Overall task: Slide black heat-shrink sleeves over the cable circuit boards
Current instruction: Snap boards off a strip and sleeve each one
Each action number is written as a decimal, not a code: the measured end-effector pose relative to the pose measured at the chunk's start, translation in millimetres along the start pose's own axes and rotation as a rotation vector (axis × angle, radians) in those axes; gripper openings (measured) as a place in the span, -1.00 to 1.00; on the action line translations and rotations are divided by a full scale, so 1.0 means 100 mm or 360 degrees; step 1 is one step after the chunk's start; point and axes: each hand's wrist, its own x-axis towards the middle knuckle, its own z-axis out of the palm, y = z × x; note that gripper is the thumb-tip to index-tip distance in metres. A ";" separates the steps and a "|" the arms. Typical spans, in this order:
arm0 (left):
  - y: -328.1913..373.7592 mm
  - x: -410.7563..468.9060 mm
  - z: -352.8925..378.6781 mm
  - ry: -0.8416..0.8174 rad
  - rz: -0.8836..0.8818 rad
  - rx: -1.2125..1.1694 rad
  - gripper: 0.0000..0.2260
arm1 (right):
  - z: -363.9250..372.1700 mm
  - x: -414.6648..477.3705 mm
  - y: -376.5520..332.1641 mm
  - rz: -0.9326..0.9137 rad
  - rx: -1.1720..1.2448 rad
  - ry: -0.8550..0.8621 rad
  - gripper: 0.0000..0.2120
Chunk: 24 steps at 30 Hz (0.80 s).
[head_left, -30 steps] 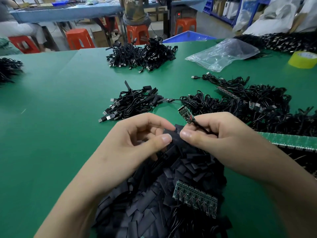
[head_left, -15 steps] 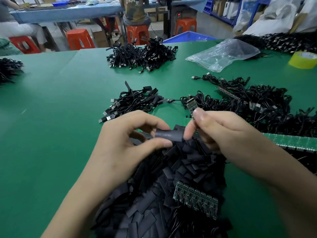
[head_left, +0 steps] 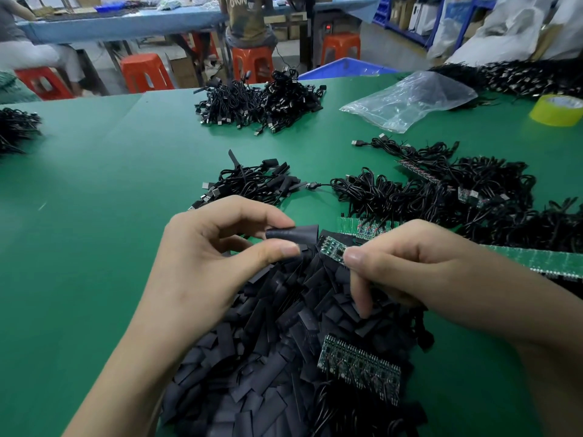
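Left hand (head_left: 202,266) pinching a black sleeve (head_left: 291,234) mouth-open toward the circuit board (head_left: 332,251); right hand (head_left: 419,272) gripping that board just beside it, lined up for sliding in, probably.

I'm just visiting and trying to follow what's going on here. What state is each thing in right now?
left hand: pinching one black sleeve.
black sleeve: lifted, open end facing the board, not yet on it.
right hand: pinching a small circuit board.
small circuit board: bare, its tip at the sleeve's mouth.
sleeve pile: loose, heaped under both hands.
plastic bag: crumpled, lying flat.
tape roll: lying flat.
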 end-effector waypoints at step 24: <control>0.02 0.00 0.00 -0.0120 0.0292 0.0211 -0.80 | -0.01 -0.02 0.01 0.0040 0.0144 -0.0046 -0.45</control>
